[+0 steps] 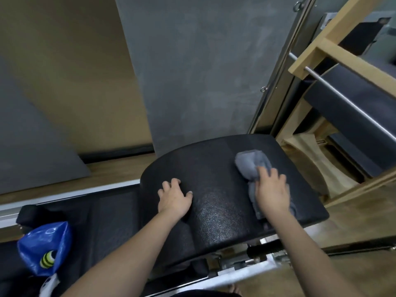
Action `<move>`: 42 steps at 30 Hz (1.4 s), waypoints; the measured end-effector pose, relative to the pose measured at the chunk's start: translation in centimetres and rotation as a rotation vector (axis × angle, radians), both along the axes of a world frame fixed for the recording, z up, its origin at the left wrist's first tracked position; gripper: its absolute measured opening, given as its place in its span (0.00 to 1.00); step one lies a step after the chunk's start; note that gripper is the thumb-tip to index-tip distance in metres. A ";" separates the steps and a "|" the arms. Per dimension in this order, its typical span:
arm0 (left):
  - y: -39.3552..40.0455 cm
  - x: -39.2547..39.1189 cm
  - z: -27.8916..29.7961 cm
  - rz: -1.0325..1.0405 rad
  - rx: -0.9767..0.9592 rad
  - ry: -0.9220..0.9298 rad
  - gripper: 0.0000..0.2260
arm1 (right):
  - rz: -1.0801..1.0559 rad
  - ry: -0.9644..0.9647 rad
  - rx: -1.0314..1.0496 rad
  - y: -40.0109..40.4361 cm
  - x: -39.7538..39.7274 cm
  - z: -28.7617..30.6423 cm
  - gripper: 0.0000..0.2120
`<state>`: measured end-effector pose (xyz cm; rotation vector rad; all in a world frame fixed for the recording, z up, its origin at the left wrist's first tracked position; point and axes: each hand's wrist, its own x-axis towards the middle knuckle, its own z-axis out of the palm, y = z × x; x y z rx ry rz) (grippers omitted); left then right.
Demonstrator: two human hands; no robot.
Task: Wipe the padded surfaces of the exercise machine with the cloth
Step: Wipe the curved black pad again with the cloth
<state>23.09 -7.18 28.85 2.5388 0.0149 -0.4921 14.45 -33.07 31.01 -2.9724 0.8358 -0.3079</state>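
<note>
At the lower left of the frame a blue bag (46,247) sits on the flat black pad (102,219) of the exercise machine, whose pale metal rail (214,281) runs along the bottom edge. Two bare forearms reach up from the bottom toward the curved black pad (214,189) at centre. The pad's near edge drops off above the rail, and its right edge ends over wooden floor (353,221).

The left hand (174,197) rests on the curved pad left of centre, fingers spread and lightly bent, its grip released with nothing in it. A bare stretch of pad lies between the two hands.

The right hand (272,190) presses flat on a grey cloth (251,166) toward the pad's right side, fingers fairly straight, not clenched round it. The cloth is bunched beyond the fingertips toward the far edge, and a strip of it trails back under the palm toward the wrist.

Past the far edge stands a grey wall panel (203,71). At the upper right a wooden frame (321,50) with a steel bar (342,97) stands close beside the pad.
</note>
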 end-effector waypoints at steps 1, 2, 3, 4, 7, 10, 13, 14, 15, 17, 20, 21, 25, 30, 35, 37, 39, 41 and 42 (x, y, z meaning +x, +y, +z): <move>-0.2 0.0 0.1 0.011 0.004 0.003 0.24 | -0.081 0.018 0.069 -0.9 0.7 0.2 0.16; -0.4 -0.1 0.2 0.020 0.006 -0.004 0.23 | -0.134 0.036 0.108 -1.3 1.3 0.3 0.14; -0.8 -0.3 0.1 0.018 0.006 -0.027 0.23 | -0.141 0.048 0.098 -1.1 1.7 0.4 0.14; -1.2 -0.5 0.1 0.000 0.005 -0.065 0.23 | -0.115 0.057 0.058 -0.3 2.0 0.5 0.15; -3.5 -1.2 0.1 -0.115 -0.001 -0.206 0.22 | 0.078 0.021 -0.049 3.8 1.2 0.5 0.20; -5.4 -1.6 0.7 -0.191 -0.026 -0.268 0.20 | 0.332 -0.004 -0.075 7.4 -1.2 -0.1 0.20; -5.9 -2.0 0.7 -0.194 -0.029 -0.275 0.21 | 0.422 -0.028 -0.105 5.3 -2.3 -0.4 0.23; -5.7 -2.1 0.6 -0.201 -0.014 -0.282 0.21 | 0.378 -0.023 -0.096 3.5 -2.2 -0.5 0.23; -5.6 -2.3 0.5 -0.213 -0.003 -0.284 0.22 | 0.307 -0.001 -0.103 1.2 -2.0 -0.6 0.22; -5.4 -2.9 0.5 -0.243 0.008 -0.274 0.23 | 0.093 0.074 -0.053 -3.9 -1.8 -0.5 0.18; -5.8 -4.2 0.5 -0.292 0.032 -0.252 0.27 | -0.198 0.053 0.157 -8.2 -1.8 -0.2 0.16; -6.1 -4.8 0.4 -0.313 0.047 -0.251 0.28 | -0.230 0.049 0.175 -8.2 -1.7 -0.1 0.16; -8.3 -6.5 0.1 -0.428 0.100 -0.317 0.30 | -0.003 0.058 0.030 -3.4 -2.5 0.6 0.20; -10.3 -7.3 0.4 -0.420 -0.045 -0.372 0.30 | 0.395 -0.029 -0.090 1.2 -7.3 -0.5 0.25; -9.2 -7.3 -0.1 -0.509 0.045 -0.383 0.33 | 0.068 0.038 0.049 -7.3 -5.9 -0.8 0.19; -9.3 -7.2 0.2 -0.521 0.071 -0.356 0.33 | -0.182 0.067 0.188 -11.3 -5.2 -1.4 0.18; -9.6 -7.2 0.5 -0.519 0.091 -0.340 0.32 | -0.360 0.048 0.334 -13.6 -4.5 -1.5 0.18; -10.0 -7.4 0.7 -0.524 0.127 -0.351 0.33 | -0.380 0.091 0.365 -13.4 -3.9 -1.2 0.19; -10.1 -7.5 0.6 -0.522 0.146 -0.357 0.33 | -0.348 0.107 0.344 -12.4 -3.7 -0.9 0.20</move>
